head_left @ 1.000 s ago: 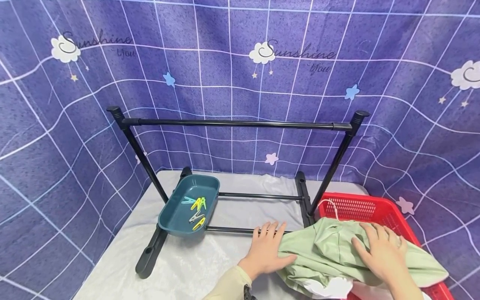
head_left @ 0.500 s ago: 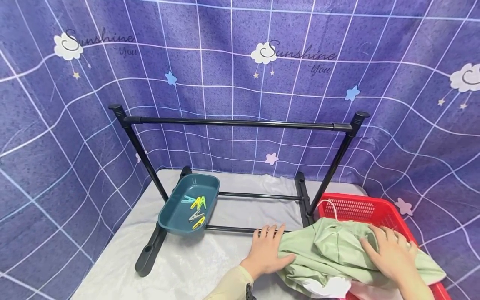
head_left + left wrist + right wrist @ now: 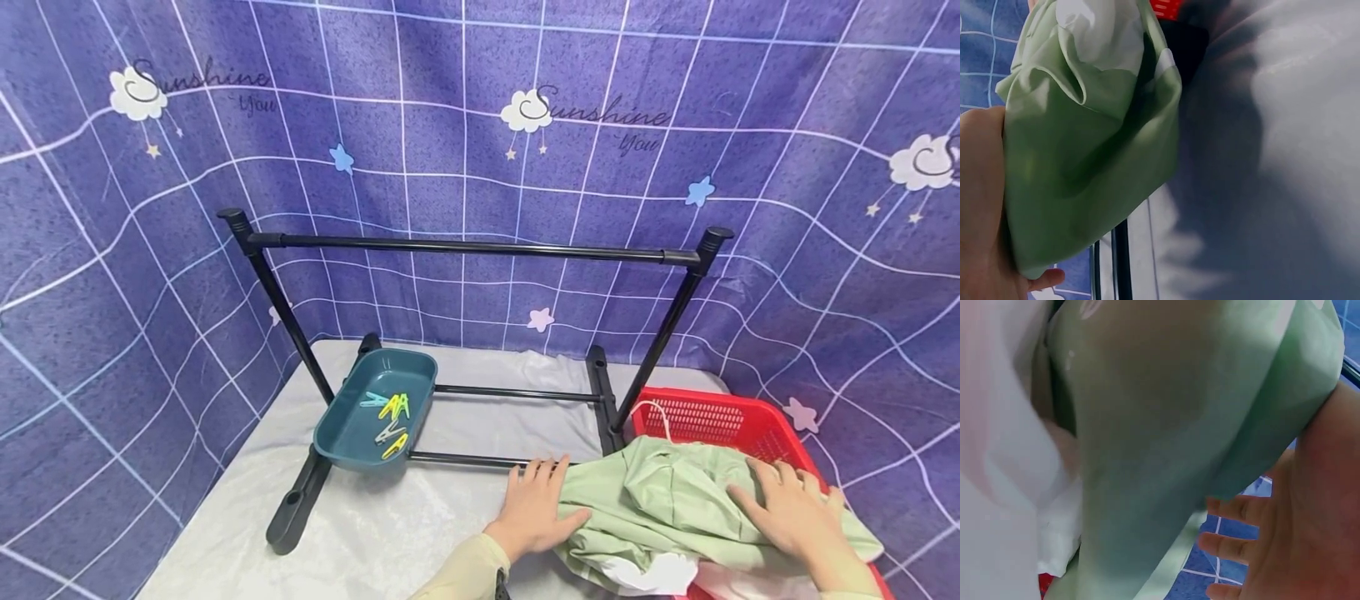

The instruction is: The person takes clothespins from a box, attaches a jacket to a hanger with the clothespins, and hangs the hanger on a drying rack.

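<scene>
A light green garment (image 3: 675, 492) lies bunched over the near side of a red basket (image 3: 750, 417), with white cloth (image 3: 652, 575) showing under it. My left hand (image 3: 536, 508) touches the garment's left end, fingers extended and thumb on the cloth. On the garment's right part lies my right hand (image 3: 798, 508), its fingers spread. In the left wrist view the cloth hangs along the left palm (image 3: 982, 187). The right wrist view shows straight right fingers (image 3: 1229, 547) beside the green cloth, not curled round it.
A black rack (image 3: 465, 246) with two uprights stands behind the hands. On its left foot rests a teal tray (image 3: 352, 408) holding several clothespins (image 3: 390, 431). A white cord (image 3: 660, 408) loops at the basket's left rim. Purple patterned curtains enclose the table (image 3: 435, 525).
My right hand has slid a little to the right and down along the green garment. The left hand stays at the garment's left end.
</scene>
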A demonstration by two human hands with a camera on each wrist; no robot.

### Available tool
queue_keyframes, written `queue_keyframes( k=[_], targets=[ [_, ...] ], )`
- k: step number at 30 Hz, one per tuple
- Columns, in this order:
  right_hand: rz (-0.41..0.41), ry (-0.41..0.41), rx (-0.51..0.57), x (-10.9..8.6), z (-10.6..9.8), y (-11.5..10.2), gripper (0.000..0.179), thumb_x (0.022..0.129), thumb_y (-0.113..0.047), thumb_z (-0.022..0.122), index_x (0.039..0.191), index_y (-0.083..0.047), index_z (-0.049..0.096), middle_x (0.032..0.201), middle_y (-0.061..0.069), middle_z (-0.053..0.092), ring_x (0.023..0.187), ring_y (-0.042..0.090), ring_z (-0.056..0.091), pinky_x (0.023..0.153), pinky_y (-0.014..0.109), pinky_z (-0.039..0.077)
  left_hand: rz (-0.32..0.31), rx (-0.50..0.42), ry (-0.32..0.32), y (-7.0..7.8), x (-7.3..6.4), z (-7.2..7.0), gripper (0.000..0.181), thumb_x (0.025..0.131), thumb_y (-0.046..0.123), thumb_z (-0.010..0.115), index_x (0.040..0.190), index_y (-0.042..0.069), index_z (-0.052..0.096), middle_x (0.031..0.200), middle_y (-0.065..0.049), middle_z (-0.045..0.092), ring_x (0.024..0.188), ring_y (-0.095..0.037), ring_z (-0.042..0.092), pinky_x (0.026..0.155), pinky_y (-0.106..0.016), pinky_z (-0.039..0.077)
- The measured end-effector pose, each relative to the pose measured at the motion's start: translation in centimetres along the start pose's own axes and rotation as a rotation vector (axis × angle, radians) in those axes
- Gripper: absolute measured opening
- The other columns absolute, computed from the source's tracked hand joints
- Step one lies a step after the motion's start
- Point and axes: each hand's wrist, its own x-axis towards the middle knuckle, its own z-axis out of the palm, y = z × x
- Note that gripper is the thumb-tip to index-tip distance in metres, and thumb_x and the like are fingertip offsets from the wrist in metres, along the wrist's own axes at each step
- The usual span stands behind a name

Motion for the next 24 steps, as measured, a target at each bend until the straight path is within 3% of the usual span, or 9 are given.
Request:
queue_keyframes(
  k=[7, 17, 24],
  targets=[
    [-0.015, -0.028, -0.027, 0.4, 0.6, 0.5, 0.066, 0.097, -0.055, 0.051, 0.135, -0.002, 0.046, 0.123, 0.035, 0.048, 0.111, 0.061, 0.04, 0.083, 0.08, 0.02, -0.004, 0.008, -0.007, -0.1, 0.0, 0.3, 0.082, 0.092, 0.071, 0.04, 0.152, 0.015, 0.039, 0.137, -0.006, 0.055, 0.128, -0.028, 0.047, 0.101, -0.055, 0.035],
    [-0.063, -0.066, -0.095, 0.6, 1.5, 0.9, 0.064, 0.099, -0.051, 0.048, 0.134, 0.002, 0.049, 0.122, 0.035, 0.053, 0.108, 0.058, 0.047, 0.08, 0.076, 0.03, 0.006, 0.031, -0.046, 0.1, -0.1, 0.7, 0.083, 0.094, 0.07, 0.037, 0.152, 0.011, 0.038, 0.138, -0.002, 0.057, 0.125, -0.027, 0.05, 0.099, -0.045, 0.037],
    [-0.065, -0.1, -0.095, 0.8, 1.6, 0.9, 0.062, 0.1, -0.049, 0.048, 0.133, 0.004, 0.049, 0.119, 0.035, 0.055, 0.108, 0.061, 0.049, 0.081, 0.077, 0.03, 0.009, 0.045, -0.031, 0.2, -0.1, 0.7, 0.082, 0.094, 0.069, 0.039, 0.15, 0.009, 0.041, 0.135, -0.005, 0.058, 0.119, -0.027, 0.053, 0.094, -0.042, 0.04]
  ],
)
